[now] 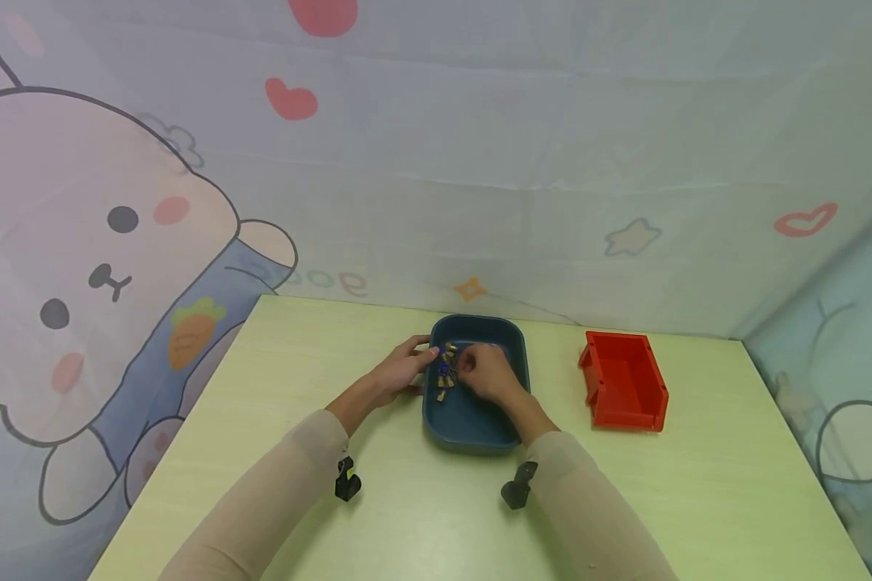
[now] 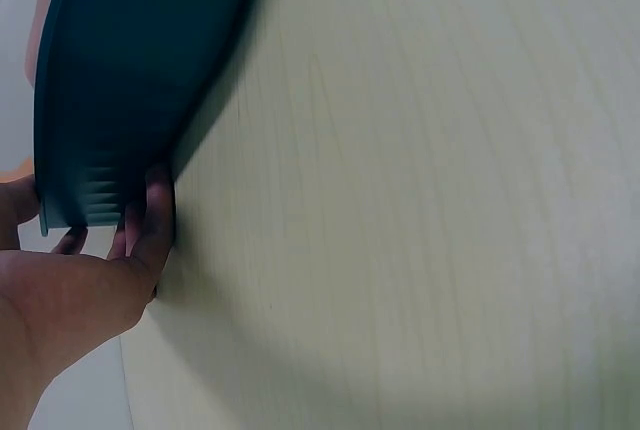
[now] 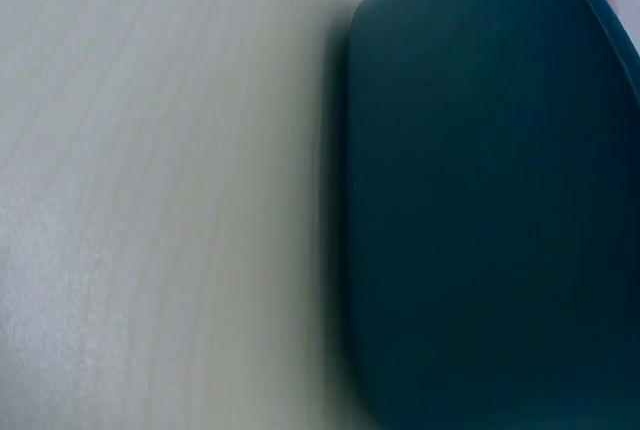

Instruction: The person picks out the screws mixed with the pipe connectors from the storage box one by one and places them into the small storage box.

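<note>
A dark teal rectangular basin (image 1: 472, 442) stands on the table. My left hand (image 1: 400, 371) grips its left side, with the thumb at the rim and the fingers against the outer wall; the left wrist view shows this hand (image 2: 85, 290) close up. Several small brass-coloured pieces (image 1: 441, 395), with a blue bit (image 1: 444, 368) among them, lie along the basin's left side. My right hand (image 1: 488, 373) reaches inside, its curled fingertips right at these pieces. I cannot tell whether it holds one. In the right wrist view the basin's wall (image 3: 480, 200) hides most of this hand.
To the right of the basin is a red open-front plastic bin (image 1: 628, 387). The pale wood-grain table (image 1: 407, 516) backs onto a printed cloth (image 1: 443, 161) with a cartoon bear. A dark wrist camera (image 1: 347, 480) hangs at the left sleeve and another (image 1: 517, 486) at the right.
</note>
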The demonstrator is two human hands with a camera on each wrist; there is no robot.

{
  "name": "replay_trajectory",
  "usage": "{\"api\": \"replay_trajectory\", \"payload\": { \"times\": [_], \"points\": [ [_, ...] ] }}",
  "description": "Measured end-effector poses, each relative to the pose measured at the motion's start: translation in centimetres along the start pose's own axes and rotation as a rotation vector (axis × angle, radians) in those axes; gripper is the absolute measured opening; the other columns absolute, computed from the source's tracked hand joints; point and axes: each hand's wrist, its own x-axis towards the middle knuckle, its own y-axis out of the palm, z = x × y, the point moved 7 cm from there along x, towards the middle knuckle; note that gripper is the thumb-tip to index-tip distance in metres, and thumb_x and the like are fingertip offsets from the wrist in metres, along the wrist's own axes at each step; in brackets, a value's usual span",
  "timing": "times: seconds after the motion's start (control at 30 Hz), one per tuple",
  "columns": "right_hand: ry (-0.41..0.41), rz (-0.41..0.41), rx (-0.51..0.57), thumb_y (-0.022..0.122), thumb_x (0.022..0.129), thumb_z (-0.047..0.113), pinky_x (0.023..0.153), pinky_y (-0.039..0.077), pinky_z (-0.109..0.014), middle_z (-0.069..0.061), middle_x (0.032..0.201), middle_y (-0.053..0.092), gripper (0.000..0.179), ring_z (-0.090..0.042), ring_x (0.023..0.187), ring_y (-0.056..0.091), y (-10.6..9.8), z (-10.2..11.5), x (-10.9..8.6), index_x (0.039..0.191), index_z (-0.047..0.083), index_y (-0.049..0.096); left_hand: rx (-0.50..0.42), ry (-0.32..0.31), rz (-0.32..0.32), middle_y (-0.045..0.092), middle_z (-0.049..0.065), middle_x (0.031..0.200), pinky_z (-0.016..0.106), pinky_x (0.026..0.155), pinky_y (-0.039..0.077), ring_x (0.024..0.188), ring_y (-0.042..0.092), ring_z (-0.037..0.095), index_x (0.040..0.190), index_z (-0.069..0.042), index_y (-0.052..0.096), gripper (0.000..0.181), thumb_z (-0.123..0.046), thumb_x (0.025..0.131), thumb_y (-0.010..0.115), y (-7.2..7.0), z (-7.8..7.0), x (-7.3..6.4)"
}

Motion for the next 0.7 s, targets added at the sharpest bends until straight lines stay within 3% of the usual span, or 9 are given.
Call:
{"api": "replay_trajectory", "payload": {
  "times": [0.2, 0.53, 0.7],
  "points": [
    [-0.016, -0.001, -0.004, 0.076, 0.088, 0.001, 0.073, 0.056, -0.033, -0.001, 0.076, 0.068, 0.009, -0.015, 0.073, 0.063, -0.04, 0.01, 0.06, 0.081, 0.008, 0.074, -0.001, -0.002, 0.001, 0.043, 0.021, 0.158, 0.048, 0.096, 0.057, 0.143, 0.050, 0.038, 0.165, -0.017, 0.033, 0.057, -0.033, 0.114, 0.052, -0.02, -0.15, 0.08],
    [-0.016, -0.016, 0.022, 0.075, 0.085, 0.002, 0.072, 0.056, -0.033, -0.002, 0.077, 0.068, 0.003, -0.016, 0.073, 0.063, -0.03, -0.19, 0.13, 0.083, 0.003, 0.075, -0.009, 0.001, 0.004, 0.043, 0.022, 0.159, 0.054, 0.102, 0.054, 0.145, 0.048, 0.039, 0.165, -0.015, 0.032, 0.058, -0.033, 0.114, 0.053, 0.06, -0.18, 0.00],
    [-0.007, -0.029, 0.039, 0.075, 0.084, 0.001, 0.073, 0.056, -0.033, -0.003, 0.078, 0.068, 0.004, -0.016, 0.075, 0.063, -0.12, -0.17, 0.07, 0.084, 0.004, 0.075, -0.001, 0.003, -0.002, 0.044, 0.022, 0.158, 0.051, 0.098, 0.057, 0.143, 0.050, 0.039, 0.165, -0.015, 0.034, 0.058, -0.033, 0.114, 0.053, 0.00, -0.03, 0.12]
  ]
}}
